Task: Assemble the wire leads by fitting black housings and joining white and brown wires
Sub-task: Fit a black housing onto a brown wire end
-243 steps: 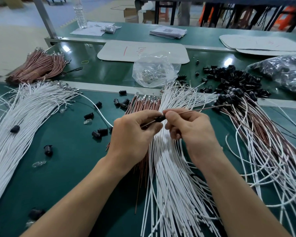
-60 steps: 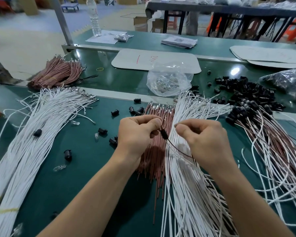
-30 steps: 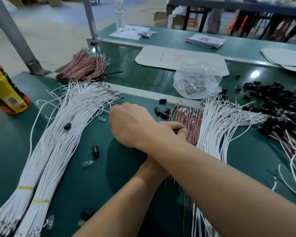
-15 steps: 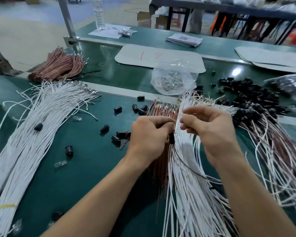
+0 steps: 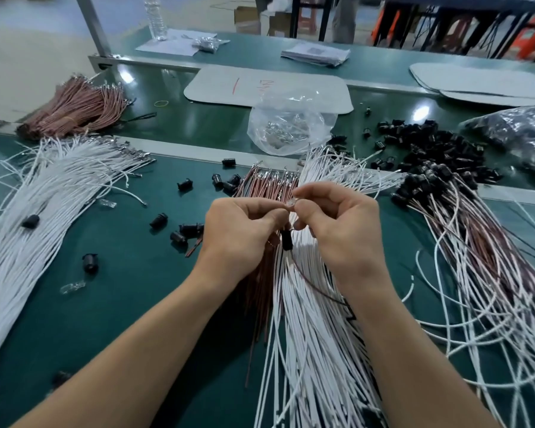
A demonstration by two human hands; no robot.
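My left hand [image 5: 240, 233] and my right hand [image 5: 337, 230] meet over the middle of the green table [image 5: 121, 304]. A black housing [image 5: 287, 240] hangs below my left fingertips, and a brown wire [image 5: 315, 290] trails from it toward my right wrist. Between my right thumb and forefinger I pinch a small clear part [image 5: 292, 202]. Under my hands lie a fan of loose white wires [image 5: 315, 350] and a row of brown wires [image 5: 260, 186].
A big bundle of white wires [image 5: 44, 211] lies at the left, a brown bundle [image 5: 74, 109] behind it. Loose black housings [image 5: 186, 230] dot the table; a heap of them [image 5: 430, 149] sits back right beside finished leads [image 5: 482, 257]. A clear bag [image 5: 288, 125] stands behind.
Both hands rose slightly and drew closer together. My right hand now pinches a small clear part at the top of the housing, which hangs lower from my left fingers.
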